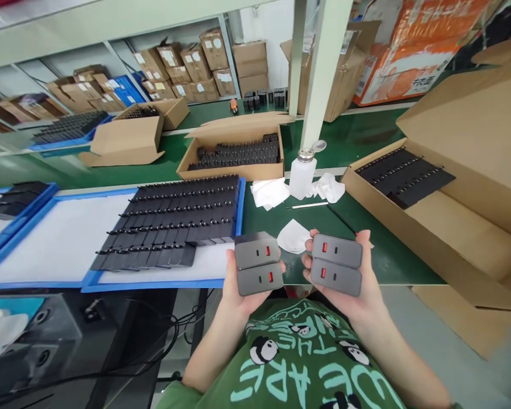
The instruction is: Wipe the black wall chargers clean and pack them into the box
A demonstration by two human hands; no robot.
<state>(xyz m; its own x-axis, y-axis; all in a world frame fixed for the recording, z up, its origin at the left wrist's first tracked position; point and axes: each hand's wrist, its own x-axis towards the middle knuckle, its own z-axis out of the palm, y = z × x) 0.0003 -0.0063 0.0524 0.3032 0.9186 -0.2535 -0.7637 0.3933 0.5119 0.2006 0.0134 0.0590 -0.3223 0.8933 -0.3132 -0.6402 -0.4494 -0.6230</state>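
Two black chargers (pixel 259 264), stacked one against the other, are gripped in my left hand (pixel 237 301). Their port faces point up at me, each with a red USB port and a small dark slot. My right hand (pixel 368 284) grips another pair of black chargers (pixel 336 264), ports also facing me. Both pairs are held apart, over the front edge of the green table. Left of them, a blue-rimmed tray (pixel 162 286) bears rows of black chargers (pixel 174 218) with prongs up. A white cloth (pixel 294 236) lies between and beyond my hands.
At right stands an open cardboard box (pixel 392 227) with rows of chargers (pixel 404 173). A white pump bottle (pixel 302 176), crumpled wipes (pixel 269 193) and a thin white stick (pixel 309 205) sit ahead. Another charger-filled box (pixel 232 171) is behind the tray, near a pale post (pixel 323 68).
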